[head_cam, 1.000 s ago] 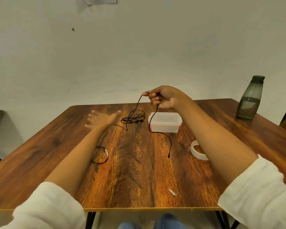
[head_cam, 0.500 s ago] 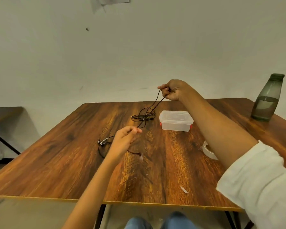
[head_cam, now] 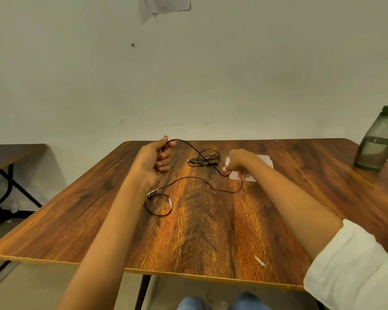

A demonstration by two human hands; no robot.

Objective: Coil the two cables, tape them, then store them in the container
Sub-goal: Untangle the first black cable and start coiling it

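Fingers [head_cam: 164, 163] of both hands hold the loose cable [head_cam: 205, 159]. Nearest, left of the container [head_cam: 266, 161], the coiled cable [head_cam: 171, 204] lies, apparently taped. Beyond, the left hand [head_cam: 154, 158] grips one end; the right hand [head_cam: 239, 161] pinches mid-length, just before the container. Second coiling, taping and storing outstanding.

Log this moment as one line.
left grip: holds loose cable | right grip: pinches loose cable | coiled cable: on table | container: behind right grip

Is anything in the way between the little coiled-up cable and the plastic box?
Yes. The right hand sits just in front of the container, and the loose cable it pinches trails across the table between the coiled cable and it.
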